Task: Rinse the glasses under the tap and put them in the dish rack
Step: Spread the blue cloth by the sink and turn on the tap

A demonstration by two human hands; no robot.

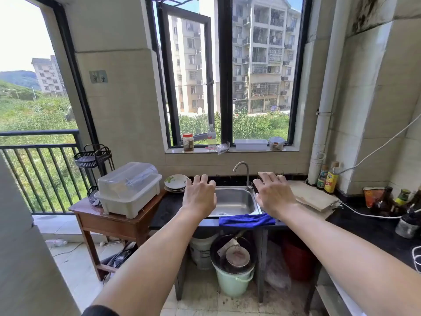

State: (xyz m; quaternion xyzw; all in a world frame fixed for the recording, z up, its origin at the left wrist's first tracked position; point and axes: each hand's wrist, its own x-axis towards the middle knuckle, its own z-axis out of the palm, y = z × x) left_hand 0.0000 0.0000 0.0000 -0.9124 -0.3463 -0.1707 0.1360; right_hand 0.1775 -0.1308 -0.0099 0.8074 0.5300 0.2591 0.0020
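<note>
Head view: left hand (200, 195) and right hand (273, 196) are held spread over sink (237, 200), nothing gripped; lidded rack (129, 190) is seen beyond surface's left edge.

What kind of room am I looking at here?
Most likely a small home kitchen, probably in a flat: a steel sink with a tap sits under the window, a covered dish rack stands on a side table, and sauce bottles line the counter.
</note>
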